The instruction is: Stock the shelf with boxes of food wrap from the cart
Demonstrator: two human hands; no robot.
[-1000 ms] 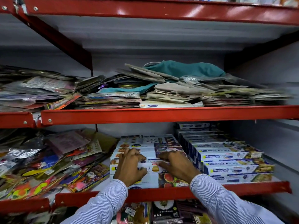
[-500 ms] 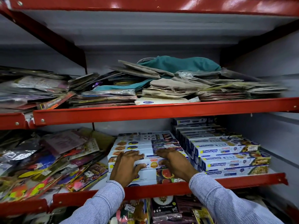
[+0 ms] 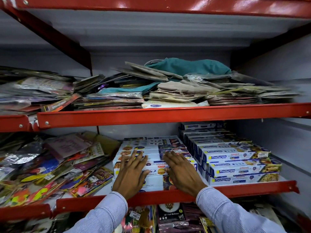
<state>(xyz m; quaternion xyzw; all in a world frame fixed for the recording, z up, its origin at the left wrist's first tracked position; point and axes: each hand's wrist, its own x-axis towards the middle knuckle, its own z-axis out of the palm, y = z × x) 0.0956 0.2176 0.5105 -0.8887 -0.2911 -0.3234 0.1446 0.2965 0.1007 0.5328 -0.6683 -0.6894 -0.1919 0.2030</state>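
Both our left hand [image 3: 133,172] and right hand [image 3: 181,172] lie flat, fingers spread, holding nothing, atop the white cardboard food-wrap boxes [image 3: 154,158], whose long axis runs left-right along the red metal shelf [image 3: 252,186].

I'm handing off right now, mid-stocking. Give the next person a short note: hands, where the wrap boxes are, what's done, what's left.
Left hand: open, fingers spread, flat on the white wrap boxes. Holds nothing.
Right hand: open, flat on the same stack. Holds nothing.
Boxes: the white stack sits mid-shelf behind the red shelf lip; the Freshwrapp boxes are stacked in stepped rows to its right.
Done: both stacks are on the shelf.
Left: square up the white stack if needed. The cart is out of view, so what remains on it cannot be told.
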